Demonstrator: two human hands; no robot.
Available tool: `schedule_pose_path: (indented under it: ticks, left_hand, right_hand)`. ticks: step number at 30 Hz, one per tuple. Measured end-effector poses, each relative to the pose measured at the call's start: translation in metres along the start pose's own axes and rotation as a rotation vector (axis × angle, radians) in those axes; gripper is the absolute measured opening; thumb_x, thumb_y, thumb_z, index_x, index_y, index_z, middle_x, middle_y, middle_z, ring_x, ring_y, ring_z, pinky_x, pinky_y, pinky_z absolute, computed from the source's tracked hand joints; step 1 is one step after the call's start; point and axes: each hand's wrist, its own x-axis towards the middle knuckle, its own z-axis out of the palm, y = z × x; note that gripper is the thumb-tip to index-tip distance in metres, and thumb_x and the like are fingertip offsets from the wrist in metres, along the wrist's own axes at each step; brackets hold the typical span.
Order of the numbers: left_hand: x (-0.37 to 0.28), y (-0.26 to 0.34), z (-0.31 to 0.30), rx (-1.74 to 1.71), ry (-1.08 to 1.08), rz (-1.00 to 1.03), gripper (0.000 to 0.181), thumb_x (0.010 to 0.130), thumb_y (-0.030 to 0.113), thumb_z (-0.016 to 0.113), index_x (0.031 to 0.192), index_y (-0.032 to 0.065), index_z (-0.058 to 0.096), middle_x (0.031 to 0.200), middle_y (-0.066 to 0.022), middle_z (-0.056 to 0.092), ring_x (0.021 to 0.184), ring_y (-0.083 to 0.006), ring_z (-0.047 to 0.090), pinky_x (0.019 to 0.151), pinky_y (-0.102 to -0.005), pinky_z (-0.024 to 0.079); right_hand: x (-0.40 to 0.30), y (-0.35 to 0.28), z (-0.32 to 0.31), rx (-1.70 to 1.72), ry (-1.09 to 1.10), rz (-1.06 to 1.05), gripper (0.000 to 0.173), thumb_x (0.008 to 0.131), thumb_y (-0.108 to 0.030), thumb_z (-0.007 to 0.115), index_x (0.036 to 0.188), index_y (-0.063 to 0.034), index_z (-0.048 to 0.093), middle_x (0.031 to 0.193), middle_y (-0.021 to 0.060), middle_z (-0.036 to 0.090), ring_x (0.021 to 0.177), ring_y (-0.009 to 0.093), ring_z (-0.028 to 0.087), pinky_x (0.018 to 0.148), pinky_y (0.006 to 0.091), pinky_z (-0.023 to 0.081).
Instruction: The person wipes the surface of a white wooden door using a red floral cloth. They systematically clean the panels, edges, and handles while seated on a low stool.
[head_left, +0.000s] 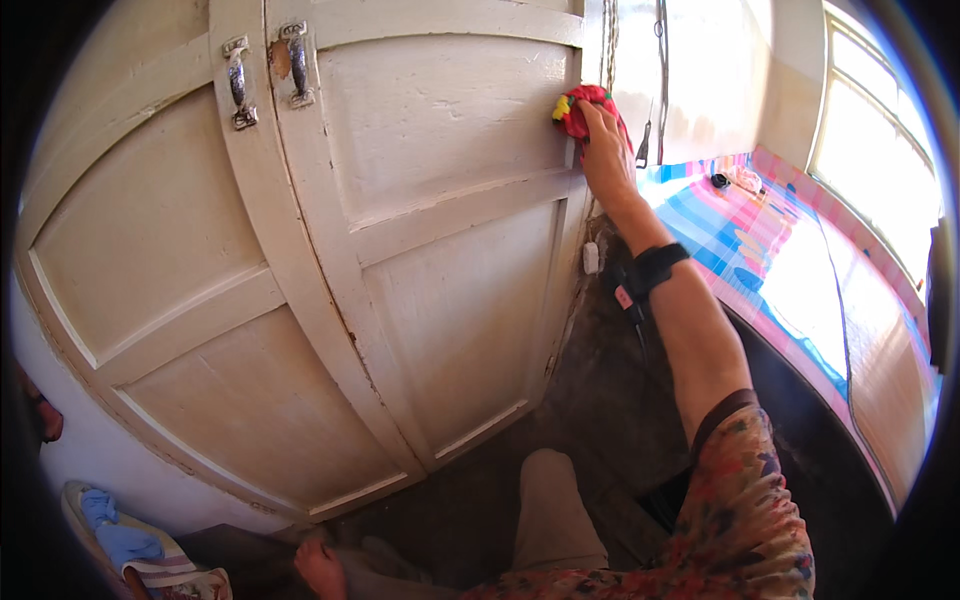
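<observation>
My right hand (604, 154) is stretched forward and presses a crumpled red cloth (583, 112) with yellow and green patches. The cloth lies against the right edge of a white painted cupboard door (450, 127) with recessed panels. Down at the bottom, my left hand (321, 566) hangs by my leg, away from the doors; its fingers look curled, but blur and shadow hide whether they hold anything. The two door leaves meet along a vertical gap. Worn metal pull handles, one on the left leaf (238, 82) and one on the right leaf (297, 64), flank that gap.
At right, a surface with a colourful checked covering (720, 225) stretches below a bright window (874, 142). Cords and a bottle opener-like metal piece (643, 144) hang beside the cupboard. A white plug-like block (591, 258) hangs lower. Blue cloth (127, 536) lies at lower left.
</observation>
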Motion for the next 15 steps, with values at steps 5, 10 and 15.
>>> schedule_pose_path:
  ticks: [5,10,15]
  left_hand:
    - [-0.006,-0.006,-0.001,-0.015,0.015,-0.039,0.027,0.089,0.012,0.061,0.113,0.0084,0.072,0.110,-0.0179,0.070,0.103,-0.0378,0.064,0.092,-0.0467,0.051]
    - [-0.007,-0.021,0.024,-0.022,-0.005,-0.087,0.021,0.080,0.013,0.065,0.100,0.0081,0.069,0.102,-0.0164,0.067,0.101,-0.0373,0.061,0.088,-0.0491,0.047]
    - [-0.010,-0.036,0.059,-0.080,0.032,-0.098,0.022,0.074,0.014,0.069,0.096,0.0096,0.069,0.099,-0.0144,0.065,0.102,-0.0356,0.059,0.088,-0.0489,0.044]
  right_hand:
    - [-0.061,-0.024,0.037,-0.037,-0.025,0.379,0.065,0.086,0.008,0.052,0.147,-0.0098,0.039,0.149,0.0180,0.043,0.129,0.043,0.048,0.105,0.0466,0.042]
    - [-0.093,-0.071,0.047,0.010,0.052,0.290,0.063,0.083,0.009,0.053,0.143,-0.0088,0.045,0.145,0.0197,0.046,0.124,0.044,0.049,0.105,0.0478,0.042]
    - [-0.104,-0.152,0.041,0.064,0.128,0.017,0.057,0.081,0.005,0.057,0.136,-0.0085,0.053,0.137,0.0159,0.052,0.121,0.040,0.050,0.105,0.0495,0.041]
